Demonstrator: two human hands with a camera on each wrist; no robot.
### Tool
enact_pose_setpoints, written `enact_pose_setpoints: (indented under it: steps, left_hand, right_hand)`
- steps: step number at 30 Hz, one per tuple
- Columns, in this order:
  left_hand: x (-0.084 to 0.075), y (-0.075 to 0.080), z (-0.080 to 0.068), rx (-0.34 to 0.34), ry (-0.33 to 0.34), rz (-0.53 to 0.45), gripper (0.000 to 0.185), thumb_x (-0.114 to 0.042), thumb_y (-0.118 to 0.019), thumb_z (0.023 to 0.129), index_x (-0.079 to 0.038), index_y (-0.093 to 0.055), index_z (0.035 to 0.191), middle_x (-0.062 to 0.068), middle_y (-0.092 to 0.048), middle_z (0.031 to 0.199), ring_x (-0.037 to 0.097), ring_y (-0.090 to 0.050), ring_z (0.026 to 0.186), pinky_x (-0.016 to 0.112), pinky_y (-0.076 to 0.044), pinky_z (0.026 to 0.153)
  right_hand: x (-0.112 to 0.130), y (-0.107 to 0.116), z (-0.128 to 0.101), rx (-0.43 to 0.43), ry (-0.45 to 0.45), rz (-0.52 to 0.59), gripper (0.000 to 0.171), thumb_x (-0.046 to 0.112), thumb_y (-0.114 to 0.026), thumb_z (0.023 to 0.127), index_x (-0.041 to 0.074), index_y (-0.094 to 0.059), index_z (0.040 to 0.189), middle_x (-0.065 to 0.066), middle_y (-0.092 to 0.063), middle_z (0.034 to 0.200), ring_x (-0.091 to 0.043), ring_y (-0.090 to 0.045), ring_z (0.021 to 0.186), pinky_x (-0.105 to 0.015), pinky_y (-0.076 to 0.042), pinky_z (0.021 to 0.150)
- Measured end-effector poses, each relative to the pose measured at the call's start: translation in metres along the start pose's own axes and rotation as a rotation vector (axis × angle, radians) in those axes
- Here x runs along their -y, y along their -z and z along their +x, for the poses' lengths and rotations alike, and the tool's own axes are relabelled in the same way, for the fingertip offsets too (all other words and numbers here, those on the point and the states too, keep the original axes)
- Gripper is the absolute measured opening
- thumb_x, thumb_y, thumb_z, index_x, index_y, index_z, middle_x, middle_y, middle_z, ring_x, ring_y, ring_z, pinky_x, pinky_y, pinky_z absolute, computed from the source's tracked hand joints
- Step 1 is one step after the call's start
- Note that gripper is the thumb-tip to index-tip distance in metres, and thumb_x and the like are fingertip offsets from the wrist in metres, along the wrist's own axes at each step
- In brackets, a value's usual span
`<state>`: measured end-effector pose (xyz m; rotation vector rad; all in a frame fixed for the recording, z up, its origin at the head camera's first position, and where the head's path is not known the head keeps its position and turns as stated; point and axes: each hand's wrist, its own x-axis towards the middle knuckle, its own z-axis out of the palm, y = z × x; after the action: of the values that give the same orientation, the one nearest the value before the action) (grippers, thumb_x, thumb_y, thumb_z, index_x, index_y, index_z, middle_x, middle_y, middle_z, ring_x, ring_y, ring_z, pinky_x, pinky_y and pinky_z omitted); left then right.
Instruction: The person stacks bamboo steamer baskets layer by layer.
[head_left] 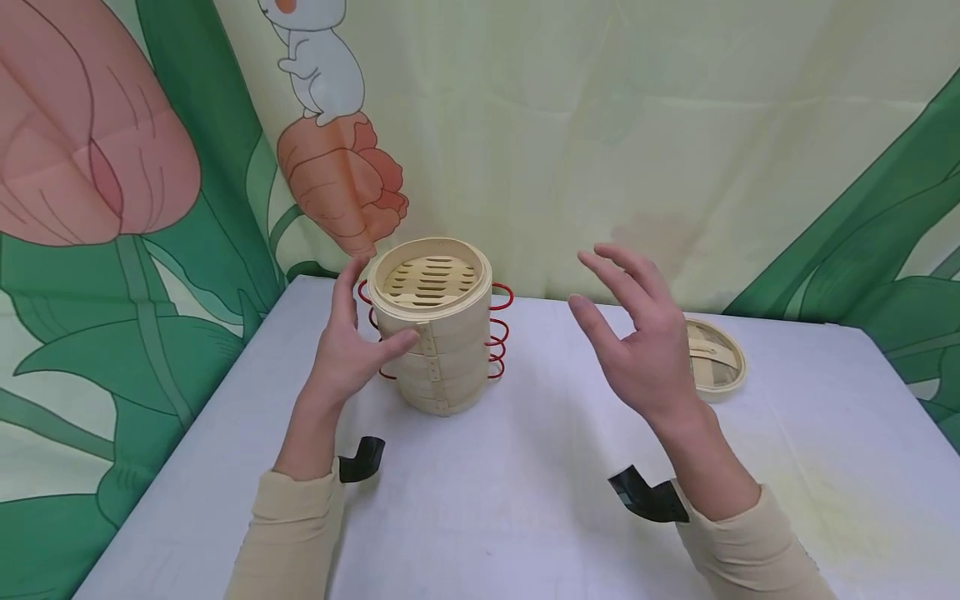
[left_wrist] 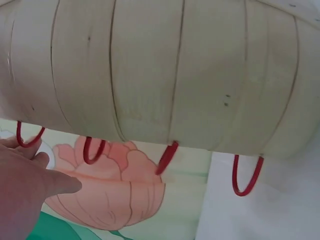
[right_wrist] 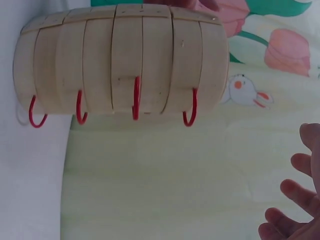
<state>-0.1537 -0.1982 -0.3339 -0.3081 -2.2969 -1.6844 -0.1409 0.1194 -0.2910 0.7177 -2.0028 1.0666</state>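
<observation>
White cloth covers the table (head_left: 525,517), backed by a printed floral curtain (head_left: 112,208). Toward the table's far edge, left of centre, stands the steamer stack (head_left: 435,333): four bamboo tiers, uncovered, slatted floor visible in the top tier, red wire handles (head_left: 497,333) on both sides. Its lid (head_left: 716,358) lies flat, well apart to the right. The left hand (head_left: 348,346) rests against the stack's left wall, fingers fairly straight, thumb on the front. The right hand (head_left: 637,333) hovers spread, holding nothing. Judged light, stiff and unlocked between tiers; support both walls low, or the tiers may shift.
</observation>
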Motion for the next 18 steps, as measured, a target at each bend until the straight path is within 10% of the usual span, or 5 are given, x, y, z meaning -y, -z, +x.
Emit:
enact_pose_setpoints:
  steps: [18]
  left_hand:
    - [-0.009,-0.009,0.006,0.008,-0.029,-0.044,0.107,-0.02,-0.086,0.076,-0.018,-0.02,0.16,0.002,-0.026,0.159,0.017,-0.025,0.143,0.056,-0.02,0.114]
  right_hand:
    - [-0.048,0.045,-0.022,-0.048,-0.108,-0.149,0.042,0.002,-0.073,0.087,0.003,-0.068,0.129,-0.014,-0.061,0.133,-0.028,-0.053,0.125,-0.019,-0.037,0.099]
